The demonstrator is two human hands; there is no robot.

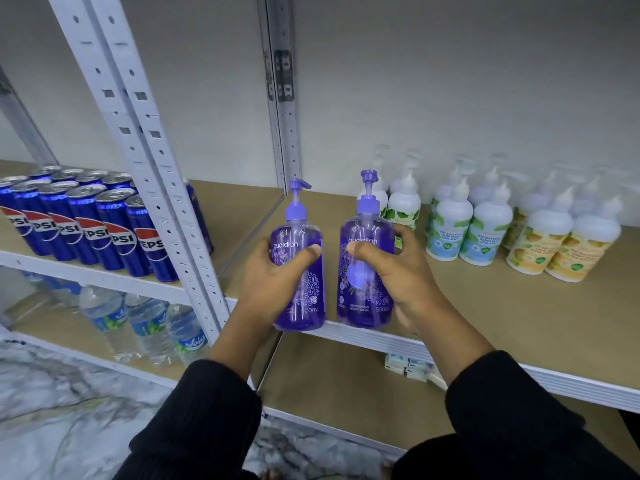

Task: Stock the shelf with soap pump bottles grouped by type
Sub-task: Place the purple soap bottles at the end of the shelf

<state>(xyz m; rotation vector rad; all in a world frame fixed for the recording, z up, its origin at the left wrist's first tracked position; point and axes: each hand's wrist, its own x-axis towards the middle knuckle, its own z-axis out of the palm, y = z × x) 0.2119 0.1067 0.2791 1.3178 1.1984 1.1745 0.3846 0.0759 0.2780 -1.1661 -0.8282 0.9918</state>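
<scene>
Head view: white pump bottles [403,204] behind purple bottles [365,233], Pepsi cans [86,225] left.

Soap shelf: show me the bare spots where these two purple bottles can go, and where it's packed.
Bare: left end of the shelf, between the rear post and the leaf-label bottles; also the strip between the front rail and the mint-label bottles. Crowded: mint-label and yellow-label bottles stand in tight rows at the right.
</scene>
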